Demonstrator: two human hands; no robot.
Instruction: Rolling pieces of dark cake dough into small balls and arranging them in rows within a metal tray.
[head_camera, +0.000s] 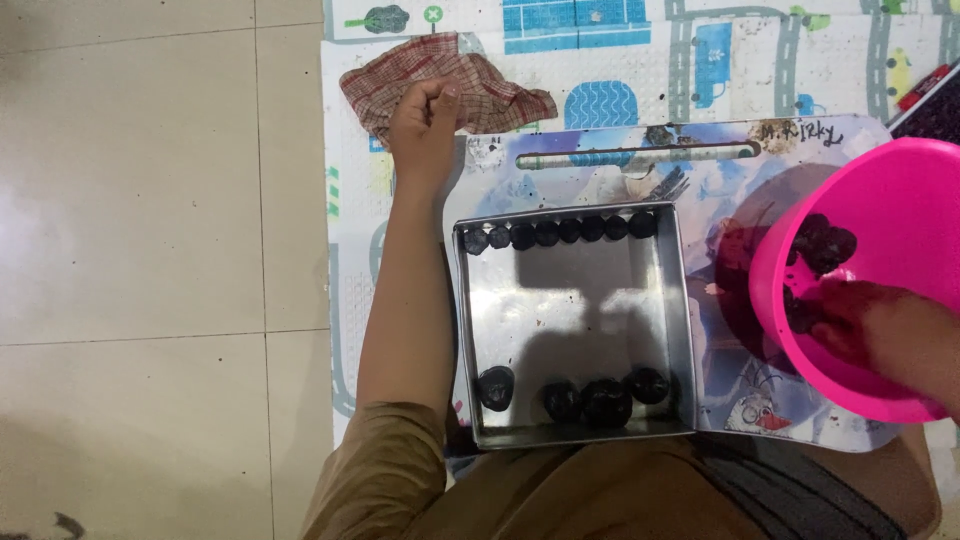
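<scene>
Right hand (880, 335) is down inside the pink bucket (900, 180), which stands tipped toward the person just to the right of the square metal tray (680, 300). The fingers are sunk among the dark lumps (822, 243) at the bucket's bottom and half hidden by its wall, so whether they are closed on one or merely feeling about, I cannot tell.

The tray is the landmark here. It sits on a printed lap board (720, 160) that serves as the worktop, right in front of the person's body. Along the tray's far wall runs a tidy row of small dark balls (558, 233), touching one another, left to right. Along the near wall lie four more balls (606, 400), bigger and looser spaced. The middle of the tray shows bare metal with a shadow across it.

Left hand (425, 125) is beyond the tray's far-left corner, fist curled shut, knuckles resting on a red checked cloth (450, 75) on the play mat (700, 50). The forearm runs alongside the tray's left wall, close by it.

The relation that matters: the lumps in the bucket lie right of the tray, and the right hand is already among them, so it is much the nearer. From that hand the tray lies to the left and slightly toward the body, its rows running left-right. The left hand is well apart from the bucket, across the whole tray.
</scene>
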